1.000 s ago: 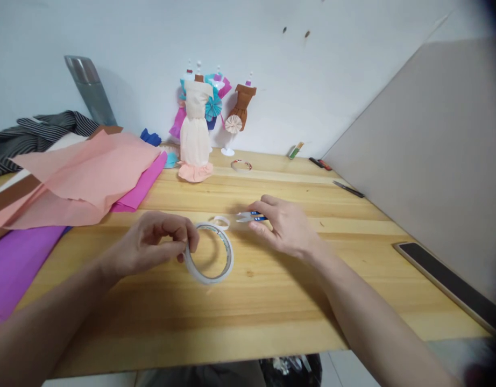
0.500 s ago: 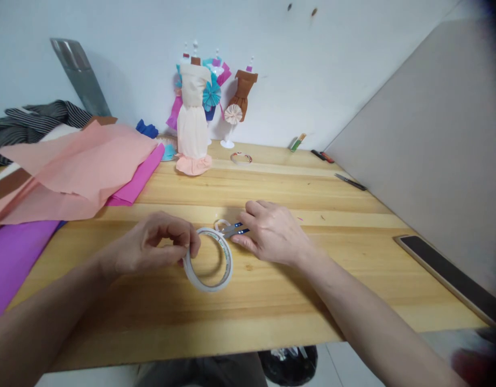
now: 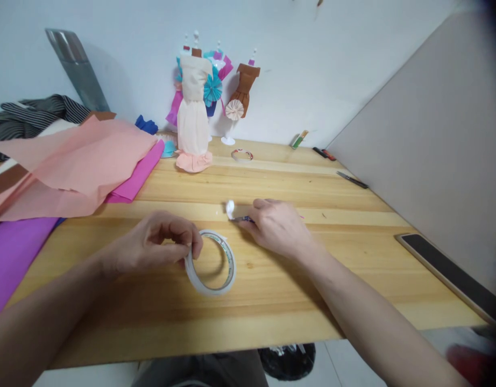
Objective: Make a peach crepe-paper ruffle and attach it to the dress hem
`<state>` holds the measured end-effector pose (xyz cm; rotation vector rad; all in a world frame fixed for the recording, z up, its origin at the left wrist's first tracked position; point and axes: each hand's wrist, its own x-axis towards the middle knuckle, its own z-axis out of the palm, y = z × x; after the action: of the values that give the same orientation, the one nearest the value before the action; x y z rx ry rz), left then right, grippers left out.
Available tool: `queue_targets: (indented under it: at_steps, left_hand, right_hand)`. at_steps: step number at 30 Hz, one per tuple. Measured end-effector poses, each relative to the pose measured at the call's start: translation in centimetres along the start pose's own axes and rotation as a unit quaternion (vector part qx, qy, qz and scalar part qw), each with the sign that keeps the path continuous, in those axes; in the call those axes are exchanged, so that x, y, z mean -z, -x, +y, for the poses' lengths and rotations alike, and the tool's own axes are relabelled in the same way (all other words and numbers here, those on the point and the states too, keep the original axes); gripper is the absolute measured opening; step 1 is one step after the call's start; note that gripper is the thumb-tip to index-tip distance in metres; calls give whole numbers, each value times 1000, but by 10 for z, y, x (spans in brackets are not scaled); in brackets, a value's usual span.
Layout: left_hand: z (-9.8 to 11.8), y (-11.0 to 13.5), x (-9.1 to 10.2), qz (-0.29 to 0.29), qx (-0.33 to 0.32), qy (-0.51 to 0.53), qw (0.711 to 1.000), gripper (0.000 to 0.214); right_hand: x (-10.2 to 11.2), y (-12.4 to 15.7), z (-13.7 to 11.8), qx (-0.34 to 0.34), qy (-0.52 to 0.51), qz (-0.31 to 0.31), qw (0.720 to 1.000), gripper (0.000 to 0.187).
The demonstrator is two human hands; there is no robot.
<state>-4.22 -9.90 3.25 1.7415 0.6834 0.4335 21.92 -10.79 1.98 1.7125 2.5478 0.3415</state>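
Starting from the left hand (image 3: 159, 244), a roll of white tape (image 3: 231, 262) was found pinched between the thumb and the curled fingers. The roll was held upright on its edge, its lower rim set on the wooden table (image 3: 272, 301) near the front edge. Just to its right, the right hand (image 3: 278, 226) was closed around a pair of small snips (image 3: 242, 219), whose tips were pointed left, past the fingers and away from the roll. A small white scrap of tape (image 3: 230, 208) was seen at those tips; whether it was stuck to the blades or only lying against them could not be told.

So far, a short piece was judged to be cut free of the roll. It had not yet been fixed to anything, and both tools were in hand rather than set down.

Further out, sheets of peach paper (image 3: 78, 161) and magenta paper (image 3: 135, 180) were spread at the left. A peach paper dress (image 3: 192, 118) and a brown paper dress (image 3: 242, 88) were stood on small stands by the wall, untouched, with a smaller tape ring (image 3: 241, 155) laid near them. A dark flat slab (image 3: 445, 274) was laid along the right edge.
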Motion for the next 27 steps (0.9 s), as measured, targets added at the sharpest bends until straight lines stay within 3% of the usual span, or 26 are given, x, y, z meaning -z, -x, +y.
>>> queue_targets:
  at_steps: [3,7,10,12,14,17,19,23,27]
  left_hand:
    - [1,-1,-1,19,8,55,998,11]
    - [1,-4,-2,56,21,109,992,12]
    - [-2,-7,-3,88,39,119,988,12]
    - [-5,-9,-4,103,51,113,987,12]
    - [-6,-10,-4,111,62,109,986,12]
    - [-7,-11,-5,118,66,117,984,11]
    - [-8,-12,-6,124,61,126,982,10]
    - [-13,-14,-6,138,44,160,976,12]
    - [-18,-15,-3,141,34,175,974,12]
  right_hand:
    - [-4,-3,16,-94,-1,-12,996,36]
    - [-11,-4,34,-159,-7,-56,986,37]
    - [-17,-2,38,-176,18,-9,984,24]
    - [-21,-3,37,-142,-2,55,988,31]
    - [-24,-5,33,-53,-79,92,991,43]
    - [-27,-9,21,97,-202,75,972,42]
    - [-27,-11,14,114,-229,44,966,28]
    - [-23,-12,14,-15,-173,23,985,23]
    - [-24,-8,41,-154,-94,28,983,27]
